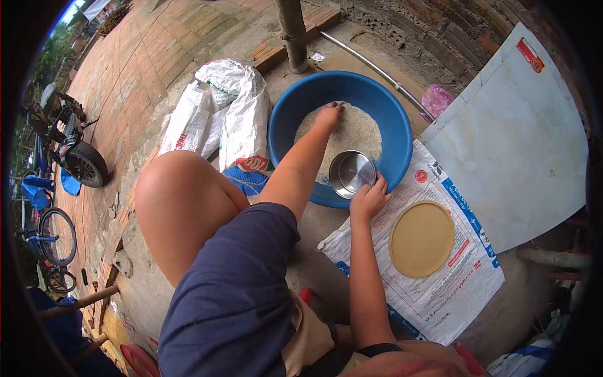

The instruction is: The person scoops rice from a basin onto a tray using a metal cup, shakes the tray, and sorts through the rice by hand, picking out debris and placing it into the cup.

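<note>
On the concrete floor (309,267), a blue basin (402,125) holds pale grain (363,127). The left hand (329,117) dips in, fingers curled, catch unclear; the right hand (369,200) clasps a metal pot (353,171) inside. Seemingly gathering, needing that pot steady.

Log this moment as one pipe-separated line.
left hand: at pale grain, hold unclear | right hand: gripping metal bowl | blue tub: contains grain | tan disc: on printed sack
</note>
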The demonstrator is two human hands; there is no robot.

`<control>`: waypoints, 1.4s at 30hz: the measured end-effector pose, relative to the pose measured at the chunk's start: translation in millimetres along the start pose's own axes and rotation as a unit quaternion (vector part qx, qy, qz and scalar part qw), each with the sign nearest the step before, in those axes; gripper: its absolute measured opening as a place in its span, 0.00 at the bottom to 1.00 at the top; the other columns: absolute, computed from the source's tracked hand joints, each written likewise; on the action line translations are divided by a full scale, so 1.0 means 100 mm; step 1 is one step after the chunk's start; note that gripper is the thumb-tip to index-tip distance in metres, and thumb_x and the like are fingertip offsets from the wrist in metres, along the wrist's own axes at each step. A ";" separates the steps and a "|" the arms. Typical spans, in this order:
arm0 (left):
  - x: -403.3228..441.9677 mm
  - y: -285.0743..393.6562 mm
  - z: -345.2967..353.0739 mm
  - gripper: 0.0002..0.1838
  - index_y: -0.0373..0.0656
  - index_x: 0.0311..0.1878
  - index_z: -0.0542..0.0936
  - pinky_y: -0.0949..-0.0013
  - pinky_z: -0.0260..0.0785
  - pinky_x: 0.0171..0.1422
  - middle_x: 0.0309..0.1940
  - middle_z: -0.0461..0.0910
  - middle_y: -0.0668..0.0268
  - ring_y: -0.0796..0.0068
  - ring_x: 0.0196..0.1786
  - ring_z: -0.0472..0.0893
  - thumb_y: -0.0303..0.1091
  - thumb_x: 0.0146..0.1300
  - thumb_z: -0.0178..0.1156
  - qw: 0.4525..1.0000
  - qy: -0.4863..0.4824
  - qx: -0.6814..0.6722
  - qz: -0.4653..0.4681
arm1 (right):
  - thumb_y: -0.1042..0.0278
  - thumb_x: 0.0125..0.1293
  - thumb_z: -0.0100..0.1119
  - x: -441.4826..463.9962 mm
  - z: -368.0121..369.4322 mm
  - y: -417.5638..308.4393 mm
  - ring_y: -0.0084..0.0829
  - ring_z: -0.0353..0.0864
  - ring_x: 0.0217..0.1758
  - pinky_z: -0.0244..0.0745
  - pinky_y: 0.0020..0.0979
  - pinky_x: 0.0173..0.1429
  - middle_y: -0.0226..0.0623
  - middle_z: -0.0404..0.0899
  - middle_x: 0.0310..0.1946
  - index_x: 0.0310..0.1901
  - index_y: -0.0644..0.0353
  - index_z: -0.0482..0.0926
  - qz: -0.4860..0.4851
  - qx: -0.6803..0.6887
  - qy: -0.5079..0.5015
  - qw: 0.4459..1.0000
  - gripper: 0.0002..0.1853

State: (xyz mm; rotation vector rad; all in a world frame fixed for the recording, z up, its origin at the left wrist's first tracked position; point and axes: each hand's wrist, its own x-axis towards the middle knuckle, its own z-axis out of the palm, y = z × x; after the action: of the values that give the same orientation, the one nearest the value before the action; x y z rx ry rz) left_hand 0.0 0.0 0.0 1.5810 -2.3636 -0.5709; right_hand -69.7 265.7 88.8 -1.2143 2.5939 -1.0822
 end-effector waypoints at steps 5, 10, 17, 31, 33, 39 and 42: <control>-0.12 0.08 -0.05 0.12 0.49 0.42 0.80 0.59 0.70 0.51 0.46 0.78 0.60 0.59 0.49 0.77 0.31 0.55 0.55 0.989 0.060 -0.100 -0.089 | 0.73 0.51 0.42 0.16 0.11 0.02 0.44 0.73 0.51 0.56 0.45 0.60 0.46 0.74 0.48 0.49 0.65 0.70 -0.037 0.016 0.048 0.998 0.21; -0.25 0.05 -0.07 0.09 0.45 0.40 0.80 0.59 0.71 0.48 0.37 0.80 0.56 0.57 0.43 0.79 0.33 0.57 0.54 0.965 0.131 -0.199 -0.108 | 0.73 0.51 0.42 0.07 0.07 0.02 0.48 0.71 0.49 0.58 0.43 0.58 0.45 0.74 0.49 0.49 0.64 0.70 -0.022 0.012 0.042 0.999 0.21; -0.61 0.36 -0.55 0.13 0.41 0.39 0.82 0.69 0.62 0.25 0.22 0.77 0.64 0.74 0.21 0.71 0.39 0.61 0.52 0.826 0.087 -0.512 -0.218 | 0.73 0.52 0.45 0.03 0.07 0.06 0.52 0.69 0.48 0.60 0.45 0.56 0.44 0.73 0.50 0.50 0.63 0.69 -0.019 0.003 0.023 1.000 0.21; -1.21 1.03 -1.71 0.16 0.37 0.34 0.75 0.76 0.67 0.22 0.22 0.77 0.64 0.78 0.19 0.74 0.43 0.66 0.52 0.730 0.032 -0.678 -0.078 | 0.72 0.53 0.46 -0.36 -0.11 -0.14 0.56 0.69 0.47 0.64 0.47 0.54 0.48 0.70 0.50 0.48 0.65 0.67 0.042 -0.025 0.007 0.999 0.18; -1.26 1.07 -1.71 0.13 0.38 0.42 0.70 0.75 0.69 0.22 0.21 0.75 0.64 0.76 0.18 0.74 0.40 0.67 0.52 0.747 0.059 -0.659 -0.065 | 0.72 0.53 0.47 -0.46 -0.13 -0.18 0.57 0.69 0.47 0.66 0.48 0.52 0.49 0.70 0.50 0.48 0.66 0.66 0.086 -0.013 -0.006 0.996 0.19; -1.33 1.19 -1.64 0.17 0.43 0.47 0.65 0.76 0.51 0.16 0.14 0.60 0.73 0.82 0.13 0.58 0.47 0.68 0.47 0.695 0.079 -0.710 -0.085 | 0.72 0.53 0.47 -0.60 -0.19 -0.20 0.58 0.67 0.50 0.66 0.48 0.53 0.50 0.69 0.52 0.49 0.67 0.66 0.085 0.005 -0.005 0.996 0.20; -1.43 1.23 -1.70 0.22 0.44 0.45 0.64 0.76 0.41 0.16 0.12 0.56 0.74 0.84 0.12 0.51 0.55 0.68 0.42 0.667 0.072 -0.730 -0.127 | 0.72 0.54 0.47 -0.59 -0.18 -0.16 0.58 0.68 0.50 0.65 0.48 0.55 0.50 0.69 0.53 0.49 0.67 0.66 0.073 -0.007 -0.003 0.997 0.20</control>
State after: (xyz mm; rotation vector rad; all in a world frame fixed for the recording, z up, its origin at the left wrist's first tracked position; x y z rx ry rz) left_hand 22.3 141.8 209.1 0.9396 -0.7703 -1.6799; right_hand -25.4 310.3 99.6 -1.0092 2.6419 -1.0316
